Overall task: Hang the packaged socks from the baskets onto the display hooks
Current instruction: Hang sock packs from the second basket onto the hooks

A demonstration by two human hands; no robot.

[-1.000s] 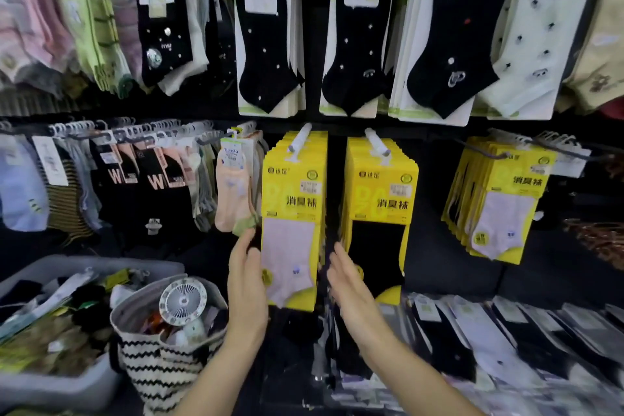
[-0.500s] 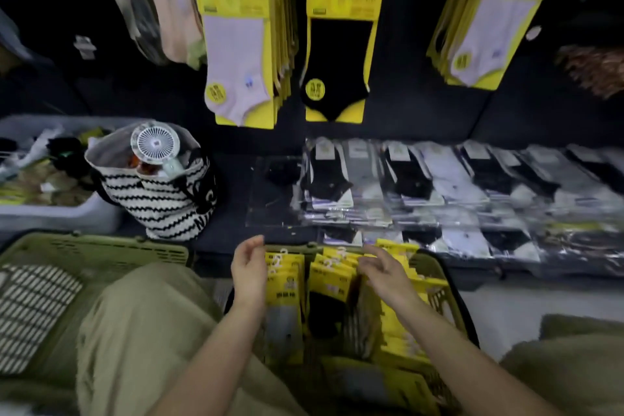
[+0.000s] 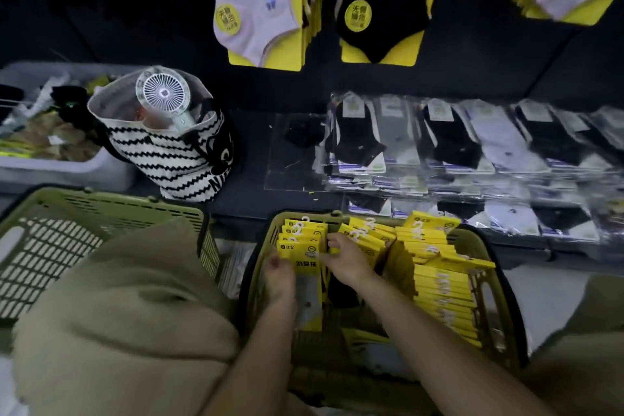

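A green basket (image 3: 499, 307) at the bottom centre is packed with yellow sock packs (image 3: 442, 284) standing in rows. My left hand (image 3: 278, 275) grips the left side of the front pack stack (image 3: 302, 243) in the basket's left row. My right hand (image 3: 349, 258) grips that stack from the right, fingers curled between it and the middle row. Above, yellow-carded pale socks (image 3: 260, 3) and black socks (image 3: 381, 7) hang on the display; their hooks are out of view.
A second green basket (image 3: 101, 209) sits at left, partly behind my knee (image 3: 128, 307). A striped bag (image 3: 175, 152) with a small white fan stands on the dark shelf. A grey bin (image 3: 64, 169) lies far left. Clear-wrapped socks (image 3: 472, 145) cover the shelf at right.
My view dropped from the hanging display to the basket. Both hands came down from the hung packs into the basket and closed on a stack of yellow packs.
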